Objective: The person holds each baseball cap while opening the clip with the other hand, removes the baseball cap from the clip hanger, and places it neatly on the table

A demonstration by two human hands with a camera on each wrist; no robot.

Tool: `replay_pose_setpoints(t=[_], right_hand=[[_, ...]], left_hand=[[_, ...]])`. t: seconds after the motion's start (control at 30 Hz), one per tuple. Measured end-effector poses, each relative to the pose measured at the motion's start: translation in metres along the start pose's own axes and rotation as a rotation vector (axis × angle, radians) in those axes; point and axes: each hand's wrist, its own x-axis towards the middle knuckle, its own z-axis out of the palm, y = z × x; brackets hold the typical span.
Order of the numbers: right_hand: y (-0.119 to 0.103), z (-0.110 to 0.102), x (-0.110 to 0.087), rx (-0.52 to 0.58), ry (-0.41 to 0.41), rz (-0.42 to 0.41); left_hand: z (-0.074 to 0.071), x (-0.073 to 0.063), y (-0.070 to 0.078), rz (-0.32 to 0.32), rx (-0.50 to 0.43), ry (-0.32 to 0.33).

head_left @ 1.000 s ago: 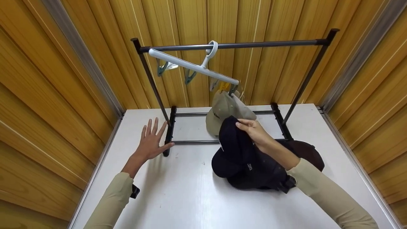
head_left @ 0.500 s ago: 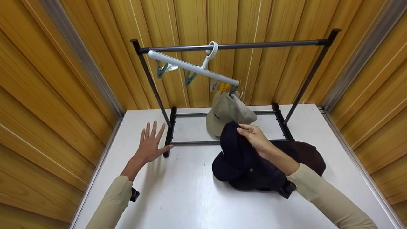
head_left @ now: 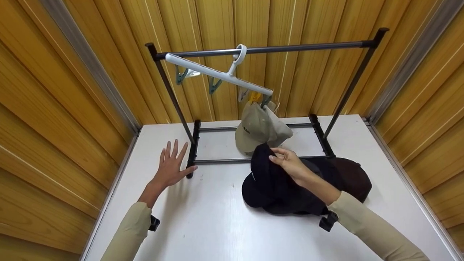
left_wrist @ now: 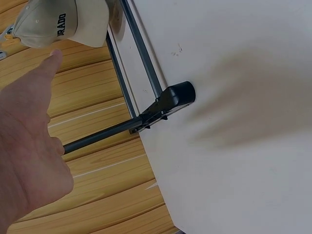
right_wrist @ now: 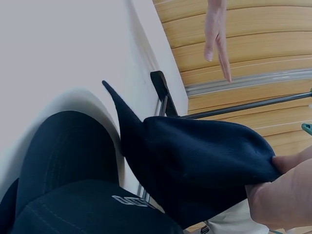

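My right hand point(head_left: 290, 165) pinches the top of a dark navy cap point(head_left: 261, 181) between thumb and fingers. In the right wrist view that cap point(right_wrist: 204, 156) hangs crown-up from the fingertips, its brim pointing away, beside another dark cap point(right_wrist: 83, 209) with white lettering. My left hand point(head_left: 170, 165) is held out with fingers spread beside the rack's left foot, holding nothing. A beige cap point(head_left: 252, 127) hangs by a clip from the right end of the white hanger point(head_left: 217, 74), behind the navy cap. A paler cap point(head_left: 281, 127) hangs next to it.
A dark metal rack point(head_left: 301, 47) stands on the white table point(head_left: 217, 224), carrying the hanger on its top bar. Bare clips point(head_left: 214, 86) hang from the hanger's left part. A dark brown cap point(head_left: 353, 177) lies on the right. Wood-patterned walls point(head_left: 54, 108) enclose the table.
My right hand has come down slightly toward me, lowering the top of the navy cap. The left hand dropped a little and stays spread.
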Motion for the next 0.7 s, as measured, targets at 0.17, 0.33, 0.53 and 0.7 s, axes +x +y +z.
replay_pose_setpoints(t=[0.17,0.33,0.53,0.7], right_hand=[[0.006,-0.004,-0.002,-0.018,0.015,0.011],[0.01,-0.007,-0.006,-0.056,0.018,0.031],[0.008,-0.013,-0.012,-0.29,0.091,0.038],[0.01,-0.019,-0.017,-0.466,0.134,-0.017]], left_hand=[[-0.001,0.005,0.003,0.015,-0.008,0.013],[0.0,0.006,0.003,0.022,-0.005,0.007],[0.003,0.002,0.001,0.025,-0.01,0.017],[0.005,-0.002,-0.002,0.012,-0.006,0.009]])
